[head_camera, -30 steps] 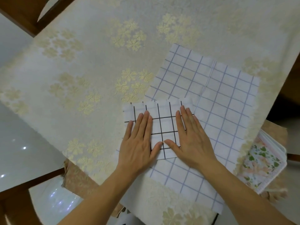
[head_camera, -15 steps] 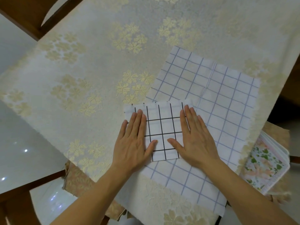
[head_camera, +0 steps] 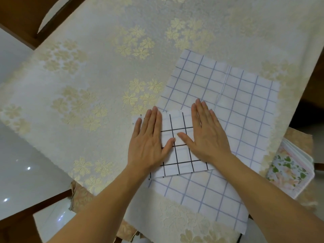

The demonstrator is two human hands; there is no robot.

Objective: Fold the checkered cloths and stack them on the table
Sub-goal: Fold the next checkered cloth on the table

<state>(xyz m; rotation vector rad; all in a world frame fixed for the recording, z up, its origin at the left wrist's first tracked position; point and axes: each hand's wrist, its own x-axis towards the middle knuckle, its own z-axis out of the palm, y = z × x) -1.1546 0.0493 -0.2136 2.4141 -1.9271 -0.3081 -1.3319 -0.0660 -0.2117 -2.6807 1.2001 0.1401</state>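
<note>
Left hand (head_camera: 149, 146) and right hand (head_camera: 206, 135) lay flat, fingers straight, pressing folded black-checked cloth (head_camera: 178, 155) atop blue-checked cloth (head_camera: 236, 106); desk (head_camera: 87, 85) cream-covered; floral stack (head_camera: 289, 171) lay rightward.

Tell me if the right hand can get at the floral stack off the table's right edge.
Probably yes: the right hand lies flat on the black-checked cloth, holding nothing, and nothing visible stands between it and the floral stack.

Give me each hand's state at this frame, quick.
Left hand: open, fingers straight, pressing flat on the black-checked folded cloth.
Right hand: open, fingers straight, pressing flat on the same cloth.
</note>
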